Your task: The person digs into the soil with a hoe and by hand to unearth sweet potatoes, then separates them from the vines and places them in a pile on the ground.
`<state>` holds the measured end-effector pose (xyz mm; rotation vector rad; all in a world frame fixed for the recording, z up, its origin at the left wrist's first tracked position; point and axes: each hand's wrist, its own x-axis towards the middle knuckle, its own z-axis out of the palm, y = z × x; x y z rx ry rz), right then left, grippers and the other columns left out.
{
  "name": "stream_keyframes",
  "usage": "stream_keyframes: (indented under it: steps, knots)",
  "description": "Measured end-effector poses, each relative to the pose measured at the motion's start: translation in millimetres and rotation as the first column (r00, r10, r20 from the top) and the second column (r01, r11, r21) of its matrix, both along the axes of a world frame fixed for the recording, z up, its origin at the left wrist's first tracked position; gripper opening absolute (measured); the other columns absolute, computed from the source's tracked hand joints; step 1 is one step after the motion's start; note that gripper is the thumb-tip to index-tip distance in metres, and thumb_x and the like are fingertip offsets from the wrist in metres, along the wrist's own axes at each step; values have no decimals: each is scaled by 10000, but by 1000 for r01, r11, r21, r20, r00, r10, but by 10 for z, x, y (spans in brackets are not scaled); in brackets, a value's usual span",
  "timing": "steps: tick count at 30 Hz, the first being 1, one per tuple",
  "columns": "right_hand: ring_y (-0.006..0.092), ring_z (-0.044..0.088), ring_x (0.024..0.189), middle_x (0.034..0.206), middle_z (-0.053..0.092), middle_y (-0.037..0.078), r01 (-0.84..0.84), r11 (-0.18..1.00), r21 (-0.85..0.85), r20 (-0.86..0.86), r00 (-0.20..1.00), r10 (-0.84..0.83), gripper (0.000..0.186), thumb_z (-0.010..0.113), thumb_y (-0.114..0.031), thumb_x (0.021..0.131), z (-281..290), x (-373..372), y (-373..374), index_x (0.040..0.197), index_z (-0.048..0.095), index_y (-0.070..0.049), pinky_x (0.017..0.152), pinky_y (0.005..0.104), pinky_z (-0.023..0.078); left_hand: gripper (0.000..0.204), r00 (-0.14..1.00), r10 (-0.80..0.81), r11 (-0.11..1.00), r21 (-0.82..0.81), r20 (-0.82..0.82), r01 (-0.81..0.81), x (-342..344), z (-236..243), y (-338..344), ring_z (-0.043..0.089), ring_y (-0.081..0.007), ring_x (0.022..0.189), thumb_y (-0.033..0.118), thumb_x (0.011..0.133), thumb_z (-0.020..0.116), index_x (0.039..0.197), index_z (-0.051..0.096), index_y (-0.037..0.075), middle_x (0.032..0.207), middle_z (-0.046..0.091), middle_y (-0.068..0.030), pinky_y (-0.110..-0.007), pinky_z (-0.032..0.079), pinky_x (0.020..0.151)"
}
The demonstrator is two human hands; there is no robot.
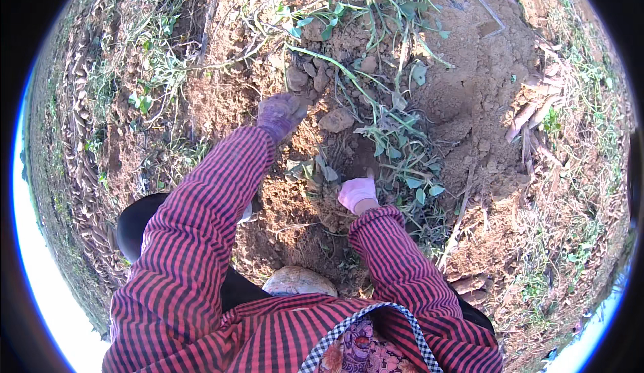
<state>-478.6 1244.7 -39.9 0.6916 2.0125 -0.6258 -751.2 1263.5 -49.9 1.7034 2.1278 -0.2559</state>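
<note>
My left hand [280,114], in a dusty purplish glove, is down at the loose soil beside several brown clods or lumps [310,76]. Its fingers look bent, but dirt and blur hide their tips and anything between them. A rounded brown lump [337,120] lies just to its right. Lower and to the right, my right hand [358,192] wears a pink glove and reaches into a shaded hollow at the edge of a heap of leafy green vines [406,162]. Most of its fingers are lost in shadow and soil. Wilted leaves [320,170] lie between the hands.
Long vine stems [335,64] spread across the top. At the right lies a pile of long pale-brown roots or stalks [537,101]. A dry stick [463,215] leans beside the vines. A large rounded pale object [299,281] sits close to my body. Brown soil [483,64] surrounds everything.
</note>
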Motion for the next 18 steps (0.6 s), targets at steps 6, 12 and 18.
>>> stream_keyframes:
  steps: [6, 12, 18]
  knots:
    - [328, 600, 1103, 1151, 654, 152, 271, 907, -321, -46, 952, -301, 506, 534, -464, 890, 320, 607, -1220, 1228, 622, -99, 960, 408, 446, 514, 849, -516, 827, -191, 111, 528, 1504, 239, -935, 482, -234, 1191, 534, 827, 583, 1258, 567, 255, 1204, 574, -62, -430, 418, 957]
    - [336, 610, 1072, 1145, 658, 143, 229, 973, 31, -2, 973, -229, 450, 550, -451, 870, 1658, 1738, 253, 1215, 641, -177, 947, 421, 469, 467, 795, -431, 667, -443, 426, 599, 1978, 538, -1611, 486, -231, 1170, 514, 827, 580, 1216, 574, 255, 1105, 578, -71, -427, 450, 912]
    - [307, 637, 1045, 1121, 674, 136, 530, 725, 440, -120, 835, -537, 420, 575, -438, 892, 3295, 3412, 694, 1216, 644, -181, 938, 378, 488, 491, 798, -499, 636, -483, 337, 602, 2103, 193, -1504, 507, -248, 1156, 517, 836, 574, 1246, 558, 247, 1129, 579, -70, -419, 455, 920]
